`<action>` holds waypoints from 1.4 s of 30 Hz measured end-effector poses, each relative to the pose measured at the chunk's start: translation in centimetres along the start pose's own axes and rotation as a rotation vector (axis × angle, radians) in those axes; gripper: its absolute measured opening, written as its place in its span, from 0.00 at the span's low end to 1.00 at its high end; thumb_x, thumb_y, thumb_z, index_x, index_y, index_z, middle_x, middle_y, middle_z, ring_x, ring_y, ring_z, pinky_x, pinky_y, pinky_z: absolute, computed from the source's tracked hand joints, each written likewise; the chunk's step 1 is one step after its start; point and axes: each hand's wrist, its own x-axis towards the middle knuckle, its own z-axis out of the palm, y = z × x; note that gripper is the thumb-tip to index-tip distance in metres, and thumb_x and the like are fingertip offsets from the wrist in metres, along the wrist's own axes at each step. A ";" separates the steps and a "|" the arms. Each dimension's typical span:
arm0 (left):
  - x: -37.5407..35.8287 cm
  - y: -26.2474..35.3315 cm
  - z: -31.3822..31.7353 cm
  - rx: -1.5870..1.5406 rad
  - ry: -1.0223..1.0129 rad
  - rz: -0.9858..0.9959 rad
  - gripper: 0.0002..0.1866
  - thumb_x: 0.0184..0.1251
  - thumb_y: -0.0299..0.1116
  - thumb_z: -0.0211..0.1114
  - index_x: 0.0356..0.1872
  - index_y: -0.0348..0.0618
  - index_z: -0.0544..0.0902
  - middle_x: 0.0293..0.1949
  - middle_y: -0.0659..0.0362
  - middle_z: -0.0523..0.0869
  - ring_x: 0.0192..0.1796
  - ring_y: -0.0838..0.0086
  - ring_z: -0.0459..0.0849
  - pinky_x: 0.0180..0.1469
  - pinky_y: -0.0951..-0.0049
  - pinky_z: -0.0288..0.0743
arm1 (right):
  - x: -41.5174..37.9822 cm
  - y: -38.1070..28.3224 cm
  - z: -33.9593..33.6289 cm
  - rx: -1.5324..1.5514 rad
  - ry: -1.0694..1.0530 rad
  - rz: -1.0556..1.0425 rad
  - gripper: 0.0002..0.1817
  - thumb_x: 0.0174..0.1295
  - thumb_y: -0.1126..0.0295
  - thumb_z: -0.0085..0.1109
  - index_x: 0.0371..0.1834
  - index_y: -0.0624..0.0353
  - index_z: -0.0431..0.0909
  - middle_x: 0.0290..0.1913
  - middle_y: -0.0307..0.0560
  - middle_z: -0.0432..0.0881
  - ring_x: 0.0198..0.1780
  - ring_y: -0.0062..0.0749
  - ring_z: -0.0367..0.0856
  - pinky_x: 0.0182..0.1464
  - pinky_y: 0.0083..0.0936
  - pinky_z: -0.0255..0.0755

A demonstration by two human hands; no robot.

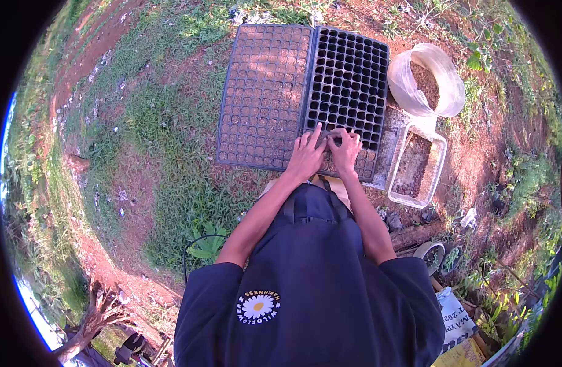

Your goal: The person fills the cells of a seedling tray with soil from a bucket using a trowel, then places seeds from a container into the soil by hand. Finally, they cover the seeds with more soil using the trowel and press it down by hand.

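Two black seedling trays lie side by side on the ground. The left tray has its cells filled with brown soil. In the right tray most cells are hollow and dark, while the rows nearest the body hold soil. My left hand is over the near part of the trays, around their shared edge, with fingers apart. Beside it, my right hand is over the right tray's near rows, its thumb and forefinger curled together; anything between them is too small to make out.
To the right stand a round translucent tub with soil inside and a rectangular whitish basin with small brown bits. Grass and red soil surround the trays. A printed sack and a log lie at the lower right.
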 end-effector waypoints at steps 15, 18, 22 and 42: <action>0.3 -0.9 -1.2 -0.219 0.197 -0.125 0.08 0.59 0.37 0.71 0.35 0.47 0.83 0.58 0.59 0.76 0.61 0.62 0.72 0.62 0.57 0.63 | 0.0 0.8 0.5 -0.109 0.076 -0.152 0.08 0.54 0.63 0.72 0.37 0.47 0.87 0.40 0.33 0.82 0.51 0.38 0.72 0.57 0.42 0.59; 0.4 -1.1 -1.0 -0.204 0.214 -0.124 0.08 0.59 0.36 0.71 0.35 0.47 0.82 0.55 0.60 0.78 0.59 0.63 0.73 0.61 0.58 0.64 | 0.1 0.6 0.6 -0.103 0.079 -0.159 0.08 0.54 0.62 0.72 0.36 0.47 0.86 0.40 0.33 0.82 0.50 0.38 0.73 0.57 0.42 0.60; 0.4 -1.4 -1.0 -0.216 0.208 -0.100 0.06 0.61 0.35 0.69 0.35 0.47 0.82 0.46 0.61 0.82 0.54 0.65 0.76 0.56 0.59 0.64 | 0.2 0.8 1.0 -0.119 0.078 -0.179 0.09 0.53 0.62 0.73 0.37 0.48 0.86 0.39 0.34 0.81 0.49 0.39 0.73 0.56 0.42 0.60; 1.6 -1.7 -1.8 -0.287 0.189 -0.107 0.04 0.65 0.34 0.66 0.37 0.48 0.84 0.31 0.60 0.86 0.41 0.67 0.81 0.50 0.63 0.65 | 2.2 2.7 -2.1 0.894 -0.328 0.413 0.10 0.68 0.69 0.64 0.47 0.62 0.86 0.38 0.34 0.87 0.33 0.11 0.73 0.38 0.13 0.67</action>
